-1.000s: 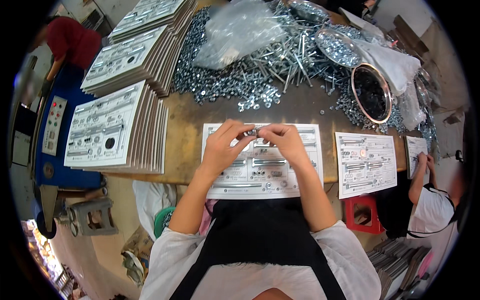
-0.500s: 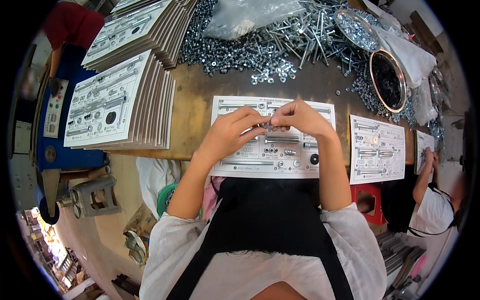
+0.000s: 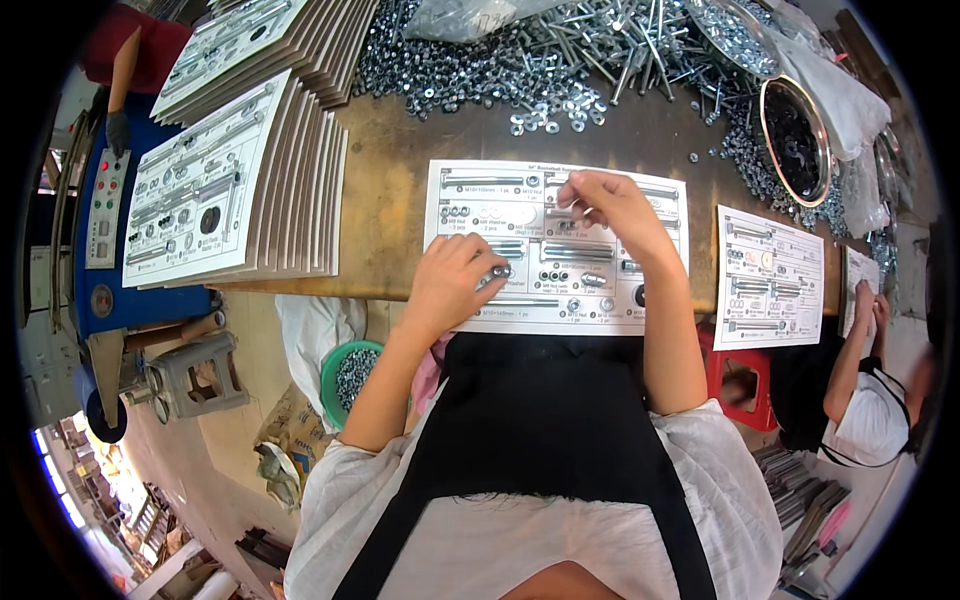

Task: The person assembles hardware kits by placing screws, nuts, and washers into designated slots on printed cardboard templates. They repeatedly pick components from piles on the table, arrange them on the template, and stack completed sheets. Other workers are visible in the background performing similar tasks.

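Observation:
A white hardware card (image 3: 520,316) lies flat on the table in front of me, with printed outlines and bolts, nuts and washers set in rows on it. Over its left side, my left hand (image 3: 452,285) rests with curled fingers, small metal nuts (image 3: 500,271) showing at the fingertips. My right hand (image 3: 612,212) hovers above the card's upper middle, fingers bent and apart, with nothing visible in them. A black round washer (image 3: 640,295) sits at the card's right edge, partly behind my right forearm.
Loose nuts and bolts (image 3: 540,70) are heaped along the back. Stacked cards (image 3: 200,200) stand at left, another card (image 3: 770,280) lies at right. A bowl of black parts (image 3: 795,140) is back right. A green basin (image 3: 335,385) stands below. Two other people are at the sides.
My hands were together over the card's middle, fingers meeting on small metal pieces. They have parted: the left came down and left, the right moved toward the card's upper part.

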Motion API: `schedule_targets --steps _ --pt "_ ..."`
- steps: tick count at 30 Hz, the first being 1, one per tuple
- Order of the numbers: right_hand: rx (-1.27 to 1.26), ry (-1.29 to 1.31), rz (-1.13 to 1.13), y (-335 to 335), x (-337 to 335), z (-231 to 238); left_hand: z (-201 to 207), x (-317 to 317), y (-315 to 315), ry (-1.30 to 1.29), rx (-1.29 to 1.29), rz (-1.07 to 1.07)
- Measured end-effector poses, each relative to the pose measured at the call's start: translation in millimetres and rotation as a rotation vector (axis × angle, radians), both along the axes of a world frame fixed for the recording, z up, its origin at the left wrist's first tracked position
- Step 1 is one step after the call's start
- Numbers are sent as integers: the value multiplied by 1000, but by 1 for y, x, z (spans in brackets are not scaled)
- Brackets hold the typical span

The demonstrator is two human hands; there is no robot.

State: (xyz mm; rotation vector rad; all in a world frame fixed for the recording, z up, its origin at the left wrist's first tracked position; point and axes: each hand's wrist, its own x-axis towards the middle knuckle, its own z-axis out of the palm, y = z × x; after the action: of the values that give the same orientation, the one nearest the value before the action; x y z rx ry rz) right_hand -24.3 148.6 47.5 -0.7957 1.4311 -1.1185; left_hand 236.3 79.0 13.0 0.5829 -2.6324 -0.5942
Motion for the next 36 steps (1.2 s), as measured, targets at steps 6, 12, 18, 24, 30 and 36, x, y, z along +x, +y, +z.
schedule_targets --steps 6,12,18,24,30,36 --pt "-42 -19 -84 11 -14 -12 -9 -1 8 -34 -82 -3" --pt "-92 298 -290 3 -47 -34 15 -9 0 13 67 -11" --pt "-188 1008 -206 -84 -28 -60 -3 -98 -78 168 272 387" --pt "-239 1009 -281 -91 -47 -76 -44 -153 -112 -55 57 535" --pt "-168 324 -292 -47 -55 -48 -39 -152 -118 234 871 220" --pt "-221 230 -327 -23 -54 -48 -20 -174 -81 390 1171 87"
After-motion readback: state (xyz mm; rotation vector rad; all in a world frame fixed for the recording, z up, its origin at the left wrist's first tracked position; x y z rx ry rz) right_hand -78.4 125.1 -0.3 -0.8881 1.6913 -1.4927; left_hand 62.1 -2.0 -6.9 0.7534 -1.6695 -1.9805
